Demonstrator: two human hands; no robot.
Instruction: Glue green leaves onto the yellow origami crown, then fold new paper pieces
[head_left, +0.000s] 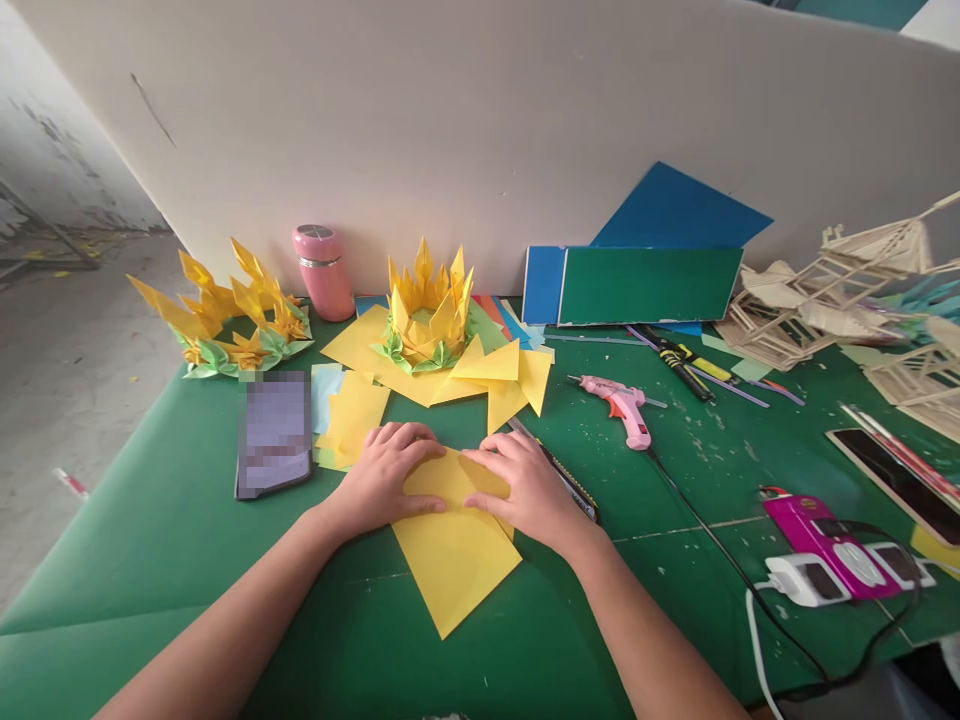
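A square sheet of yellow paper (457, 575) lies on the green table in front of me, one corner pointing toward me. My left hand (390, 475) grips its left side, fingers curled at the upper part and thumb flat on the surface. On the opposite side my right hand (525, 485) has hold of the sheet, thumb on top, next to what looks like a folded flap. The two thumbs point at each other with a small gap between. A utility knife (566, 475) lies by my right hand, partly covered by it. Loose yellow paper (356, 410) sits just beyond my left hand.
Two yellow paper crowns (427, 325) stand at the back, near a pink bottle (324, 275). A phone (275, 430) is at left. Rightward are a pink glue gun (619, 405), a magenta power strip (832, 545), cables, and wooden stick models (825, 300).
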